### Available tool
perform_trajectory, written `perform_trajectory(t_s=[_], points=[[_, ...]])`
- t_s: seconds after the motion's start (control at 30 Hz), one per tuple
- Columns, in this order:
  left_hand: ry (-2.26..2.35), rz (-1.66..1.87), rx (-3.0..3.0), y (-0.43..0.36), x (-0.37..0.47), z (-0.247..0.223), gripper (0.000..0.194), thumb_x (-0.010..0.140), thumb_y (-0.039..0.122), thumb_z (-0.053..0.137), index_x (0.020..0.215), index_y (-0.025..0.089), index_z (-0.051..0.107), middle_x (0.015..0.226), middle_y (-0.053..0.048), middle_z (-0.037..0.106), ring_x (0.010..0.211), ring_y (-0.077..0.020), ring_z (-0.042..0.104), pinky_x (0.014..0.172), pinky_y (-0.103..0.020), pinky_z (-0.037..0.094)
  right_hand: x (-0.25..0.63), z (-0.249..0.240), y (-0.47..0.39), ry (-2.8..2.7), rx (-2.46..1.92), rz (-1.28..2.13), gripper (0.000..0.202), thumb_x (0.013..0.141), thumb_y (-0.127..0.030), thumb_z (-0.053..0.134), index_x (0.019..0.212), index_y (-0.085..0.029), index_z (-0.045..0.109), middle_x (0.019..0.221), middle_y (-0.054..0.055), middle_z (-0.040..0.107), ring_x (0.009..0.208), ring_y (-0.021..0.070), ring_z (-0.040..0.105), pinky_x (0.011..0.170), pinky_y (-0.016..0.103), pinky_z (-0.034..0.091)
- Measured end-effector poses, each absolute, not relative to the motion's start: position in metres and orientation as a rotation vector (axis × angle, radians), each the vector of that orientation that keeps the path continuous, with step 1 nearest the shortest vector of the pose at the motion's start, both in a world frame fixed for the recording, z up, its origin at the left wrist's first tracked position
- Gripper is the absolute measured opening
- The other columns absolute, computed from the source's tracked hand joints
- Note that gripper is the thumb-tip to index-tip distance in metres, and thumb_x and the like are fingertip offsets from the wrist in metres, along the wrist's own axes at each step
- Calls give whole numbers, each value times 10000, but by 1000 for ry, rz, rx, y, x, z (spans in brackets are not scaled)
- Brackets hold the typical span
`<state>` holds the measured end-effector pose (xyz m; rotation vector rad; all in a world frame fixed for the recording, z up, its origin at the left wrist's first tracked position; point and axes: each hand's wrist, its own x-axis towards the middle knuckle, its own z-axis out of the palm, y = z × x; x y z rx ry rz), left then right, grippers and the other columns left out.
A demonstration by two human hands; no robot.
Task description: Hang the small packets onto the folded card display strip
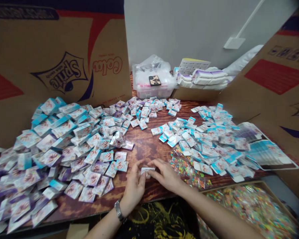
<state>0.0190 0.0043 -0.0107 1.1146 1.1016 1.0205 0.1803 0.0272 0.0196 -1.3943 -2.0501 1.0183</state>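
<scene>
A small white carton is held between both hands just above the front of the table. My left hand has its fingers and thumb closed on the carton's left side. At the carton's right end, my right hand pinches it with thumb and fingers. What is inside the carton cannot be seen. Closest to my left hand lie filled-looking small boxes in blue, purple and white. Beside my right hand is a heap of clear packets of colourful candy-like pieces.
A big pile of small boxes covers the table's left side. Flattened or open cartons are heaped at right. Tall cardboard boxes flank the table. At the back stands a plastic tub. A tray of candy packets is at lower right.
</scene>
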Motion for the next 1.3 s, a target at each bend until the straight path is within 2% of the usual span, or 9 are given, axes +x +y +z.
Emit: perform_trajectory(t_s=[0.17,0.23,0.4,0.47,0.57,0.8,0.9,1.03,1.3], points=[[1114,823,1431,27,31,-20,304,888,312,471,1157,188,408,953,-69,616,699,-154,644,623,-279,531,201,12,22,-2056,-1448,866,207,933,-274,441,803,-191,577,806,33,590,791,172,554,701,279,411],[1098,727,1707,52,39,-15,307,898,322,456,1167,179,418,863,-44,621,677,-150,631,610,-268,523,217,13,22,-2002,-1496,792,198,932,-268,441,801,-191,567,806,35,584,795,176,546,702,285,405],[1156,682,2046,144,75,-15,326,876,190,442,1196,140,480,1228,-160,533,1154,-262,482,986,-438,368,252,17,17,-1887,-1595,739,193,933,-291,441,836,-195,576,809,33,586,783,174,552,705,291,411],[1166,664,2069,175,90,-23,362,833,152,489,1193,116,488,1329,-188,450,1264,-290,361,1046,-472,274,259,18,14,-1890,-1595,738,189,936,-295,437,891,-201,595,845,41,601,815,179,561,724,295,421],[1178,633,2024,196,102,-32,323,809,135,512,1130,101,532,1284,-205,487,1256,-304,359,1043,-486,248,270,19,12,-1870,-1623,702,194,933,-301,440,1001,-213,598,904,53,618,859,191,572,746,302,437],[1194,723,1599,160,66,-18,244,811,223,553,1038,157,607,1190,-142,549,1171,-297,417,970,-410,348,307,23,24,-1706,-1746,513,215,916,-337,430,924,-189,585,881,71,605,843,212,569,737,318,446],[1160,745,1310,136,47,-10,286,847,369,503,1022,166,601,1030,-102,615,911,-229,567,746,-317,486,305,20,32,-1722,-1757,677,239,921,-356,412,955,-191,582,840,37,624,752,184,579,670,281,435],[1086,706,957,100,27,-8,361,849,437,474,1014,129,570,828,-82,625,558,-138,554,484,-254,483,290,15,39,-2013,-1750,845,239,926,-311,401,923,-182,602,794,19,637,695,159,575,640,252,401],[888,736,423,43,9,0,308,812,280,607,1080,133,563,877,-77,647,599,-139,619,506,-241,525,274,-17,40,-2204,-1982,743,182,819,-227,566,983,-153,592,826,68,649,777,207,602,661,267,377]])
